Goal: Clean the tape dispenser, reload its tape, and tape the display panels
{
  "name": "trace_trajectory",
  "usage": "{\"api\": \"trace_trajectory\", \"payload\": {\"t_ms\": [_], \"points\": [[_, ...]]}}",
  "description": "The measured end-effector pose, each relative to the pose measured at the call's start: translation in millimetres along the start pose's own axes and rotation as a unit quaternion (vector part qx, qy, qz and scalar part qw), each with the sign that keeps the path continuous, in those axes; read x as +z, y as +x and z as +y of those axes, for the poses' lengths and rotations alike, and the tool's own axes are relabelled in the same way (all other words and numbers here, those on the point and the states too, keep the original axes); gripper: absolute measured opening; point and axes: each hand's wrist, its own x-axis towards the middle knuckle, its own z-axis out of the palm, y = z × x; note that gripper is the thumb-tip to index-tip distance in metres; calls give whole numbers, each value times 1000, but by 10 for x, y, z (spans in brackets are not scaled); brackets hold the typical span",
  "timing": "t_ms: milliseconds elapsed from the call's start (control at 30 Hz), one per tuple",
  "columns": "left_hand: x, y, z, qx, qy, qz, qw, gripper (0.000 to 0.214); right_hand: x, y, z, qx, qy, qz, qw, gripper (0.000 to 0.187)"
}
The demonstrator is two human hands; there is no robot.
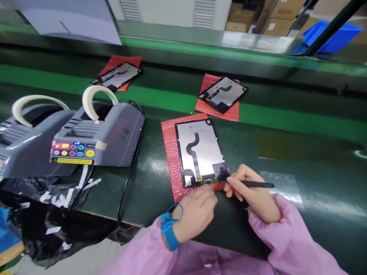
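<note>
A tablet screen panel (pixel 208 149) lies back side up on a red bubble-wrap bag (pixel 169 160) in front of me. A black curved flex cable (pixel 195 156) runs down its silvery back to a yellow-edged connector. My right hand (pixel 252 191) is closed around black tweezers (pixel 259 184), their tip at the panel's lower right edge. My left hand (pixel 196 210), with a blue wrist strap (pixel 170 231) on the wrist, rests at the panel's bottom edge. Its fingers are curled together, and whatever lies under the fingertips is hidden.
Two grey tape dispensers (pixel 114 133) stand at the left, a black cord beside them. Further back, two more panels (pixel 225 93) (pixel 120 74) lie on red bags. A clear film sheet (pixel 286 187) is at the right. Tape scraps cling to a black plastic bag (pixel 57 225) lower left.
</note>
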Motion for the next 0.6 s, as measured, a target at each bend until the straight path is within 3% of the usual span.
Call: {"api": "trace_trajectory", "payload": {"t_ms": [100, 167, 300, 467, 600], "points": [[-283, -66, -262, -28, 29, 46, 998, 21, 199, 127, -28, 47, -32, -15, 998, 38], [-374, -85, -392, -33, 21, 53, 998, 18, 269, 166, -16, 69, -36, -20, 997, 39], [-369, -115, -511, -37, 3, 39, 999, 14, 308, 169, 68, 62, -37, -12, 997, 38], [-309, -138, -535, -58, -22, 2, 998, 16, 361, 132, 127, 35, -28, 5, 999, 36], [-312, -138, -545, -57, -27, 3, 998, 16, 408, 125, 131, 31, -28, 2, 999, 34]]}}
